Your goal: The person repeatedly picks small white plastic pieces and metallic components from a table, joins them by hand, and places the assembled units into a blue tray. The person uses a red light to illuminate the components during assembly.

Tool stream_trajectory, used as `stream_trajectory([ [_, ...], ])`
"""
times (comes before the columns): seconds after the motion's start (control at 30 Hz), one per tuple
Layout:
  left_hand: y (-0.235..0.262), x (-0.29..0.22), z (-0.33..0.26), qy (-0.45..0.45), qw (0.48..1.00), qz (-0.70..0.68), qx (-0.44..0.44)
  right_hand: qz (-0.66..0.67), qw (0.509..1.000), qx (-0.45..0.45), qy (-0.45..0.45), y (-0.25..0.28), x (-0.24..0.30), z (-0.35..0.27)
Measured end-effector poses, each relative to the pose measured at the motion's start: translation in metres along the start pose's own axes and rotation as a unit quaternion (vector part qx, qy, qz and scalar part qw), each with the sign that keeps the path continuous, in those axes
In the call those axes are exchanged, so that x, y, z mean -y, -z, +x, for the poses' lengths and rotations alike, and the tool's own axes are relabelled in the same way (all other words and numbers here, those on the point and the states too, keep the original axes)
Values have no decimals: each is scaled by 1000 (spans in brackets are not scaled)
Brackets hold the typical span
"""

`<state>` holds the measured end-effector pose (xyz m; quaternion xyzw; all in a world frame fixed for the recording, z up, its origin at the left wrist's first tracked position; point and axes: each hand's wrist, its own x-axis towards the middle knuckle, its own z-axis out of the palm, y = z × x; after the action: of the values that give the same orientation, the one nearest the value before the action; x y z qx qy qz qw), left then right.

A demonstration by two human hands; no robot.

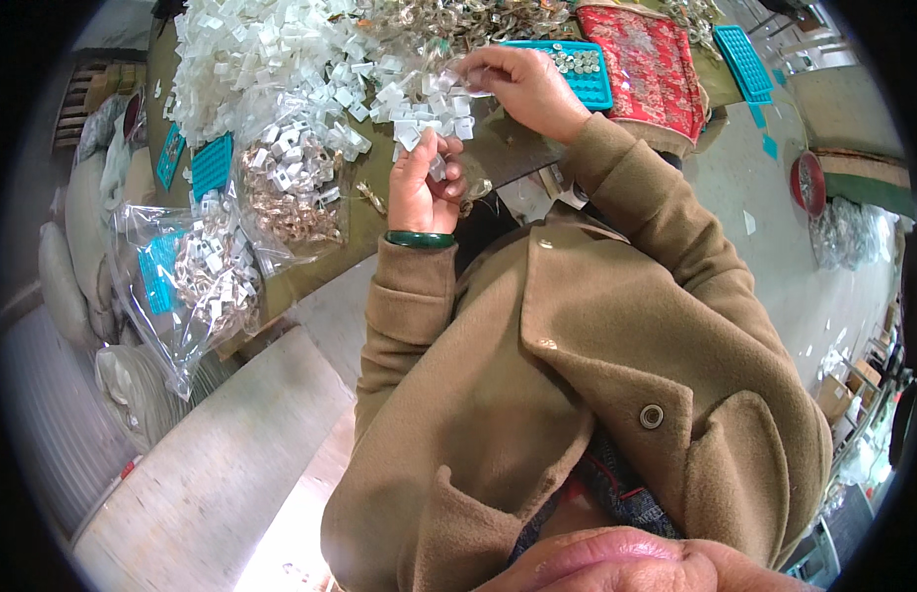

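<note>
My left hand [426,187], a dark green bangle at its wrist, is curled closed at the table's near edge. Between its thumb and fingers shows a small translucent white plastic piece [438,169]. A little farther and to the right, my right hand [527,89] reaches leftward with thumb and fingers drawn together; what they hold, if anything, is too small to make out. Just beyond both hands lies a loose heap of small translucent white plastic pieces [419,107]. Some brownish, shiny bits [475,192] show beside my left fingers.
A large white plastic heap [266,54] covers the far left, brown shiny pieces [468,22] the far middle. Clear bags [291,212] [212,286] of tagged small items lie left. A teal tray [601,84] holding round pieces adjoins a red patterned cloth [646,74] at right.
</note>
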<state>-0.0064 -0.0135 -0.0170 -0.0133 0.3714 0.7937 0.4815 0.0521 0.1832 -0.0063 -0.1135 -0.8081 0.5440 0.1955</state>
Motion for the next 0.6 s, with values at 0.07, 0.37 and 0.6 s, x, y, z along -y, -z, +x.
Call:
stream_trajectory([
  [0.07,1,1,0,1,1000,2,-12,-75,993,-90,-19,-3,1,6],
  [0.37,-7,-1,-4,-72,996,23,-43,151,987,-52,22,-7,22,15],
  [0.6,-9,-4,-7,-107,992,29,-56,197,977,51,-58,6,23,10],
])
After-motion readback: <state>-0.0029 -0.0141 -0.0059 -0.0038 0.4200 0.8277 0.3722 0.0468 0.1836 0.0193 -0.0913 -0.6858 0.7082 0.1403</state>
